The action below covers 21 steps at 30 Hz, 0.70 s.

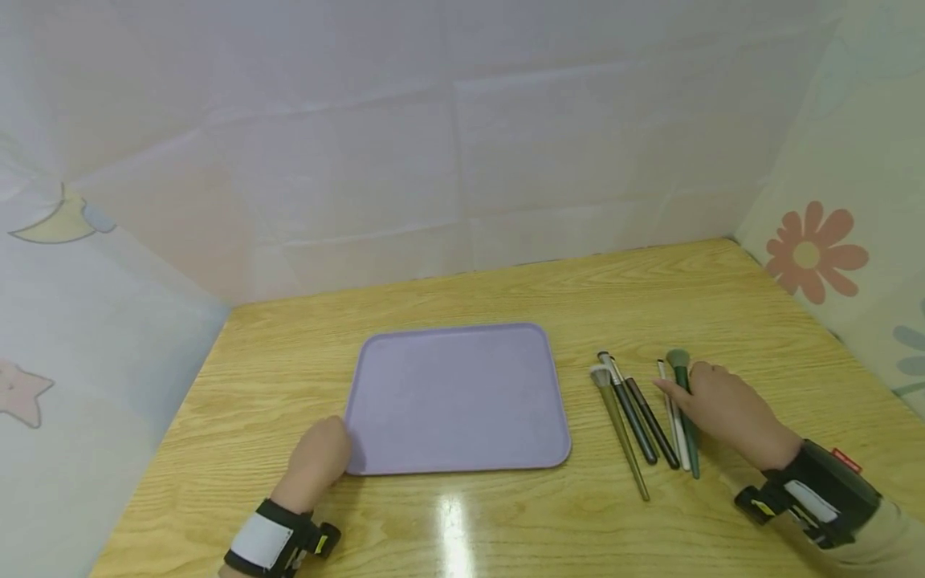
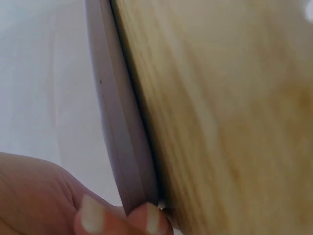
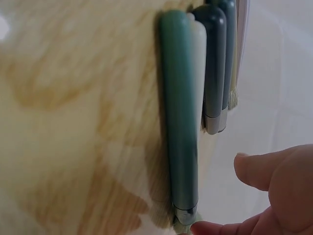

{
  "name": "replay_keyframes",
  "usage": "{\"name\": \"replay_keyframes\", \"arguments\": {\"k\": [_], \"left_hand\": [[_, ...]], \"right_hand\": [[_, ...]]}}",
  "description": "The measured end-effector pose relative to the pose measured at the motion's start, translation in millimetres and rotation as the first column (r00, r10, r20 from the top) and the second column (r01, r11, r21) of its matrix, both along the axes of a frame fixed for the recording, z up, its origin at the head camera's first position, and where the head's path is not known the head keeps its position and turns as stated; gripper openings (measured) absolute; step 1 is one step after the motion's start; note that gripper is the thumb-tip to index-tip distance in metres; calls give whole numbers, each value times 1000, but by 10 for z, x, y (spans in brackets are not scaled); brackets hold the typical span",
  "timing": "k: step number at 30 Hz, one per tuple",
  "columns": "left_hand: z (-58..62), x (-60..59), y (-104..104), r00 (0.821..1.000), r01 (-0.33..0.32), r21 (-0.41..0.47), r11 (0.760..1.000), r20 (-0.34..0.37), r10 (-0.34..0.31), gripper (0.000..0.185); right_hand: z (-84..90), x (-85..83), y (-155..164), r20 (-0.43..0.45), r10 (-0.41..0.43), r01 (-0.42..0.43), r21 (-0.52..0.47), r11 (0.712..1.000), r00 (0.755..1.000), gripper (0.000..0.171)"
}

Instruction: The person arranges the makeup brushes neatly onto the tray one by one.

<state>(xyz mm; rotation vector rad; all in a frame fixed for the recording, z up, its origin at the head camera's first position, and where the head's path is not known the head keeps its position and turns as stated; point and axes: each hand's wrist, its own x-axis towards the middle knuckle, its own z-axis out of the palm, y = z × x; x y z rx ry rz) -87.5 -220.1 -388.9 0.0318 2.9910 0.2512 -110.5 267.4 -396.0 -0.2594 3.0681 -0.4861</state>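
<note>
I see my right hand point(image 1: 726, 409) resting on the wooden table point(image 1: 723, 297) over a row of makeup brushes, its fingertips on the green brush point(image 1: 686, 417) and the white brush point(image 1: 674, 413) beside it. From the right wrist view the thumb and a finger point(image 3: 264, 169) sit at the green brush's metal ferrule point(image 3: 186, 213), fingers fairly straight and not yet wrapped around anything, so I read that hand as loose and touching, not gripping. To the left of those two lie two dark-handled brushes point(image 1: 643, 417) and an olive-handled brush point(image 1: 621, 433), all roughly parallel, handles toward me, heads away.

My left hand point(image 1: 318, 461) is at the near-left corner of the lilac tray point(image 1: 455, 337). The left wrist view shows fingertips point(image 2: 146, 220) pinching its rim point(image 2: 117, 127), so that hand is clamped on the tray's edge.

I judge the brushes to be light, stiff in the handle and soft at the bristles. The round, smooth handles will likely roll or slip under a flat touch, and lying so close together, a neighbour may come along. I'd take the green brush mid-handle or at the ferrule, pinched from both sides, keeping off the bristles. The tray looks thin, rigid and light; it may slide on the glossy table.
</note>
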Motion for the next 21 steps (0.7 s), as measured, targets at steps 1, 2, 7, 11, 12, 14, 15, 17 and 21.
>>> {"name": "replay_keyframes", "arguments": {"k": [1,2,7,11,12,14,15,17,21], "left_hand": [[-4,12,4,1000,5,-6,1000,-8,-5,15],[-9,24,8,1000,10,-13,1000,-16,-11,15],[-5,66,32,999,15,-12,1000,-34,-15,14],[23,80,56,999,-37,31,999,25,36,16],[26,80,60,997,-61,46,997,44,58,16],[33,86,67,995,-83,55,995,67,79,17],[32,89,67,994,-90,59,994,73,86,18],[25,98,64,994,-84,56,995,71,80,18],[3,119,56,997,-61,50,997,57,58,18]], "right_hand": [[-4,-3,3,4,0,0,-3,1000,1000,44],[-8,-7,8,8,-1,1,-4,1000,1000,43],[-40,-9,26,-32,30,-29,22,999,999,34],[-44,-18,28,-46,41,-40,23,999,998,31],[-36,-23,24,-22,23,-23,0,1000,1000,32],[-20,-34,22,11,8,-8,-23,1000,1000,32],[-8,-39,21,31,1,1,-35,999,1000,33],[11,-46,22,66,-11,14,-47,999,998,34],[38,-58,24,128,-29,37,-59,998,991,36]]}}
